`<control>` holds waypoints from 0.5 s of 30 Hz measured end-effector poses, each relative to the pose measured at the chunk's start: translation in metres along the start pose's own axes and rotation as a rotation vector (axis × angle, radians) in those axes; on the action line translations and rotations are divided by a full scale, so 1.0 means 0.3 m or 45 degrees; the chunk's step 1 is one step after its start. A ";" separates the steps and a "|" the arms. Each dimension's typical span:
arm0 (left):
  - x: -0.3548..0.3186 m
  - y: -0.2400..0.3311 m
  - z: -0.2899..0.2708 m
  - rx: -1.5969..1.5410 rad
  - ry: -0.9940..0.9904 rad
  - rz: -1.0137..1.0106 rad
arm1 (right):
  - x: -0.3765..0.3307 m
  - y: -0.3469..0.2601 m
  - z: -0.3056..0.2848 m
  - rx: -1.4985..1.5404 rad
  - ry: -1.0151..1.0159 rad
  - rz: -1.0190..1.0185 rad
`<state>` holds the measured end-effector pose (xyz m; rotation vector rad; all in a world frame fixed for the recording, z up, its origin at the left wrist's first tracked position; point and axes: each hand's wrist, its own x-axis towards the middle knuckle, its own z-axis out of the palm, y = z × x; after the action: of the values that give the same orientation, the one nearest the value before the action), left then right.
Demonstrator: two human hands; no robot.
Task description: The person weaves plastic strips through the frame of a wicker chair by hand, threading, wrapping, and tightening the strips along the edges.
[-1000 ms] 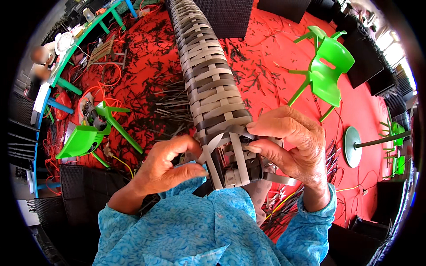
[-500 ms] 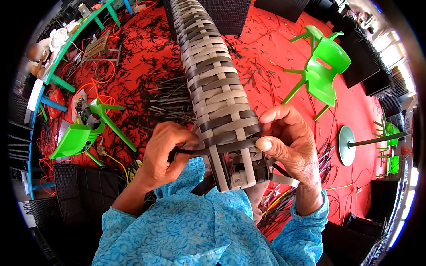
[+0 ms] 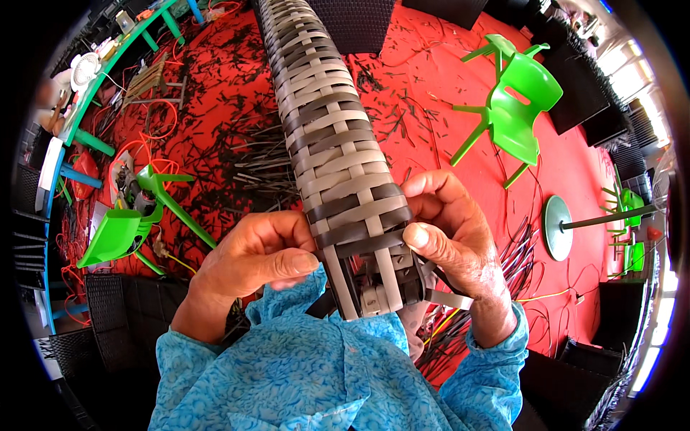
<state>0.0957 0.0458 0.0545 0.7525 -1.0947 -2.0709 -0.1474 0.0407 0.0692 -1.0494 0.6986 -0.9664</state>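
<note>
A long woven wicker piece (image 3: pixel 343 154), banded in pale grey and dark brown flat strips, runs from the far side down to my lap. At its near end, uncovered lengthwise strips (image 3: pixel 389 280) pass over a dark frame. The nearmost dark cross strip (image 3: pixel 363 245) lies across them. My left hand (image 3: pixel 251 258) is closed at the weave's left edge, thumb stretched toward it; what its fingertips hold is hidden. On the right edge, my right hand (image 3: pixel 453 233) presses its thumb at that dark strip's end, with the fingers curled round the side. A loose pale strip (image 3: pixel 449 299) hangs below it.
Dark strip scraps (image 3: pixel 230 79) litter the red floor. A green chair (image 3: pixel 521 104) lies tipped at the right, near a round-based stand (image 3: pixel 558 231). Another green chair (image 3: pixel 118 233) is at the left, by orange hoses. A person sits by the green-edged table (image 3: pixel 108 68).
My left hand has moved closer to the weave's left edge, and the dark strip no longer stretches out to it. That strip now lies flatter across. The view has shifted slightly.
</note>
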 end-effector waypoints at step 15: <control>0.059 -0.112 -0.027 -0.250 -0.003 0.169 | 0.039 0.041 -0.061 0.267 -0.261 0.339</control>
<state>0.0811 0.0425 0.0186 0.5657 -0.9012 -2.0301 -0.1540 0.0253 0.0509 -0.8327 0.5386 -0.6749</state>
